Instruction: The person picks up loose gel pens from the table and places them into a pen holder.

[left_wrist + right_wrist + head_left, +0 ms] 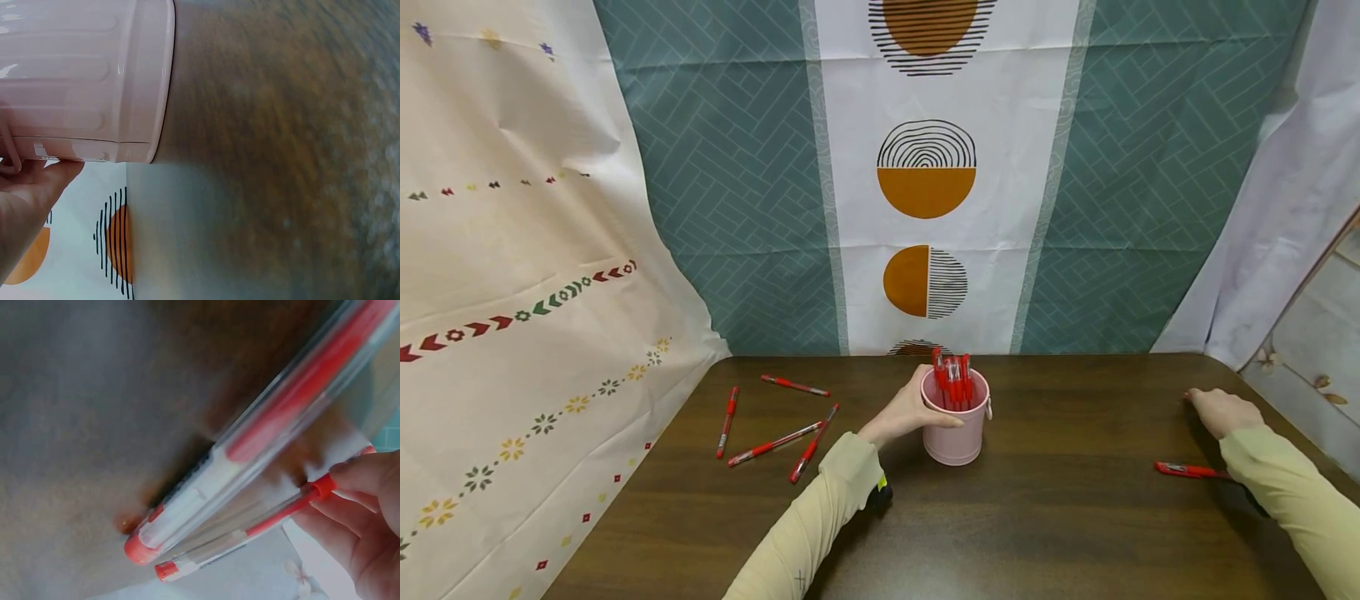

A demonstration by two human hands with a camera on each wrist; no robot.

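A pink bucket-shaped pen holder [953, 437] stands upright on the table, with several red pens [955, 382] inside, caps up. My left hand [910, 412] grips it round its left side near the rim; the left wrist view shows the bucket's ribbed wall and part of the hand [31, 206]. At the table's right edge, my right hand [1225, 411] pinches a clear-barrelled red pen [275, 522] between thumb and fingers, mostly hidden in the head view. Another red pen [1187, 470] lies on the table just nearer, partly under the right forearm.
Several red pens lie loose on the left of the dark wooden table [1045, 517], among them one upright-lying pen [727, 422] and one at the back [794, 385]. A patterned curtain [760, 208] hangs behind the table; a cream cloth [535, 333] drapes along its left side.
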